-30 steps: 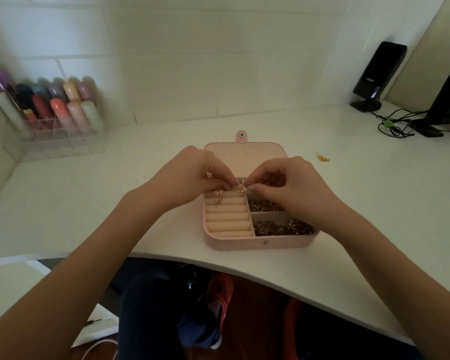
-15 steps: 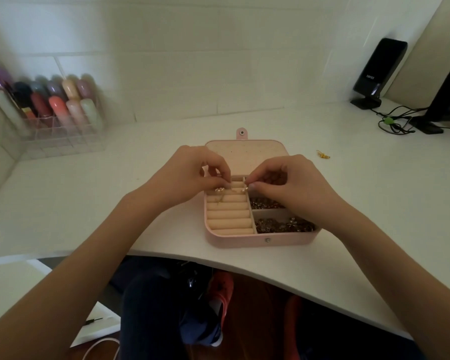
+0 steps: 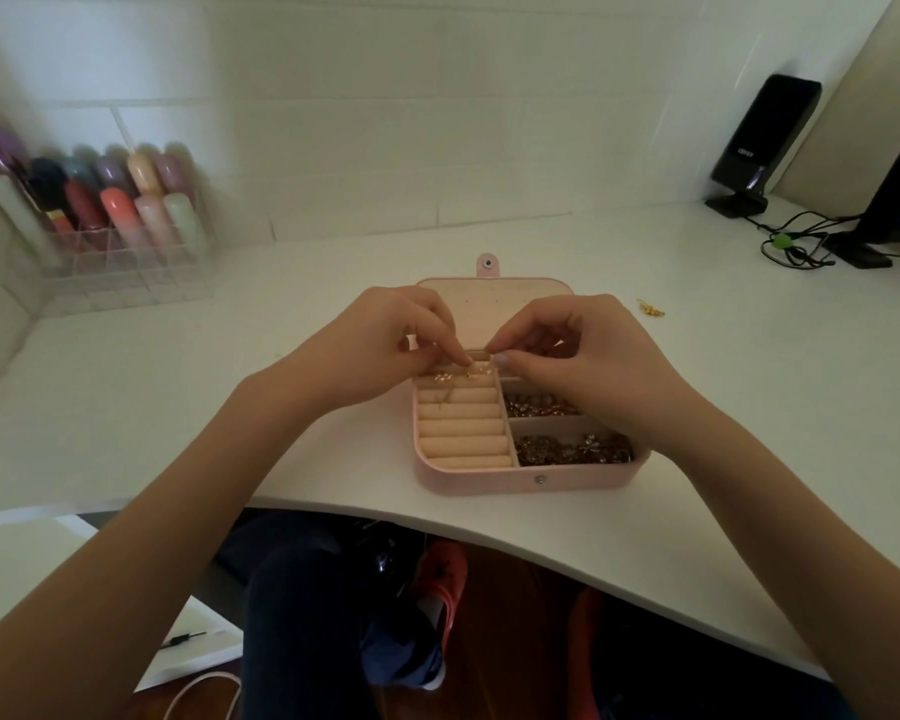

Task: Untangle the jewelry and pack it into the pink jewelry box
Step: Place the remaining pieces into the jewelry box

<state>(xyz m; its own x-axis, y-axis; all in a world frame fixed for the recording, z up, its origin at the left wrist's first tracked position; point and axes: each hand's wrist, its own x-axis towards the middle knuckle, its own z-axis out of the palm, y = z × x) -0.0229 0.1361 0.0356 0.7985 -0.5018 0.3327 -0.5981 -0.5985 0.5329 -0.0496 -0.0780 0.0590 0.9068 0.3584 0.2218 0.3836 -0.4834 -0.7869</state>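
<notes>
Most of the packing looks done: the pink jewelry box (image 3: pixel 531 483) sits open at the centre of the frame near the front edge of the desk (image 3: pixel 749 407), and its two right-hand compartments already hold heaps of dark, glittering jewelry (image 3: pixel 572 450). What seems left is the fine gold chain (image 3: pixel 450 389) draped over the upper ring rolls, and a small gold piece (image 3: pixel 650 307) lying on the desk to the right of the lid. Both hands meet over the far end of the ring rolls. The left hand (image 3: pixel 385 345) is curled, fingertips pinching the chain; the right hand (image 3: pixel 588 350) is curled too, thumb and forefinger pinched together just beside it, apparently on the same chain, though the strand there is too fine to see
</notes>
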